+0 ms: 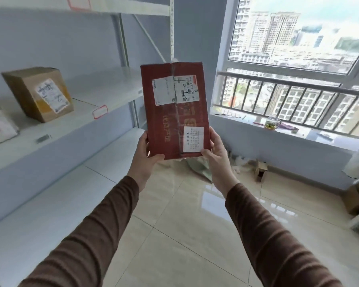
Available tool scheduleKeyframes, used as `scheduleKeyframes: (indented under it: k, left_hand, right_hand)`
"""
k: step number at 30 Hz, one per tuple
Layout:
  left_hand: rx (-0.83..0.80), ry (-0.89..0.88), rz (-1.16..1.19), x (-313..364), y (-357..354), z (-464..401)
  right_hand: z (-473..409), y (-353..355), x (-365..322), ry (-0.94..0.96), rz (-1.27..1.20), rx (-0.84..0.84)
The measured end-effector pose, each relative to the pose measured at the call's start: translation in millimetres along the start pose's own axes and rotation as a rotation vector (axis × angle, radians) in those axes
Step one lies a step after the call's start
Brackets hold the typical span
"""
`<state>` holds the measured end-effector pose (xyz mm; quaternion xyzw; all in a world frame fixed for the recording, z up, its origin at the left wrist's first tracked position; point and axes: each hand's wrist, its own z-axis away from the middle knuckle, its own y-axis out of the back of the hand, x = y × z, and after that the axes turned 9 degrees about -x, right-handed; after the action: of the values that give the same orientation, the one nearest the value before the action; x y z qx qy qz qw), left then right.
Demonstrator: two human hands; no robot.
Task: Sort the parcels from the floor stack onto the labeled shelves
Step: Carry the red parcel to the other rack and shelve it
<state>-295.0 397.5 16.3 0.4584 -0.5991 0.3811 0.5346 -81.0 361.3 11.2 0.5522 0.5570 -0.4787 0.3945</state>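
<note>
Brown sleeves (104,230) are reaching forward from the bottom of the view, both arms stretched out toward the middle of the room. At their ends, the left hand (144,154) is clasping the lower left corner of a red parcel (174,112), its thumb lying across the front face near the bottom edge while the fingers are wrapping behind, out of sight. Opposite it, the right hand (216,152) is gripping the lower right corner in the same way, thumb pressing on the front just beside a small white sticker (193,139), fingers hidden behind the box. Between the two hands the parcel is standing upright in the air, well above the tiled floor (184,235), its front face turned to the camera and a strip of clear tape running down its middle. Near its top, a larger shipping label (175,91) is sitting across that tape; its print is too small to read.

To the left, white shelves (116,88) are running along the wall. On the middle shelf a brown cardboard box (37,94) is resting tilted, a white label on its side, and a red-bordered tag (100,112) is sticking to the shelf's front edge. To the right, a glass cup (272,122) is sitting on the windowsill (319,135) under the barred window.
</note>
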Motion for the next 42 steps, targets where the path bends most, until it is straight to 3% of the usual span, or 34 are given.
scheduleKeyframes:
  k: [7,12,21,28,35,42]
  left_hand:
    - [0.092,-0.027,-0.037,-2,69,-74]
    - [0.072,-0.040,-0.068,-8,106,-128]
    - [-0.101,-0.041,-0.016,-26,68,-204]
    - [-0.371,-0.018,0.063,-44,-68,-242]
    - [-0.682,0.074,0.166,-54,-282,-235]
    - [-0.890,0.142,0.226,-57,-502,-187]
  right_hand:
    - [-106,-50,23,0.038,0.001,-0.084]
    - [-160,-74,40,0.086,0.000,-0.067]
    - [-188,-26,45,0.069,0.052,0.133]
    - [-139,98,38,0.037,0.126,0.397]
    - [-35,266,13,-0.009,0.186,0.686]
    - [72,440,-20,-0.071,0.228,0.908]
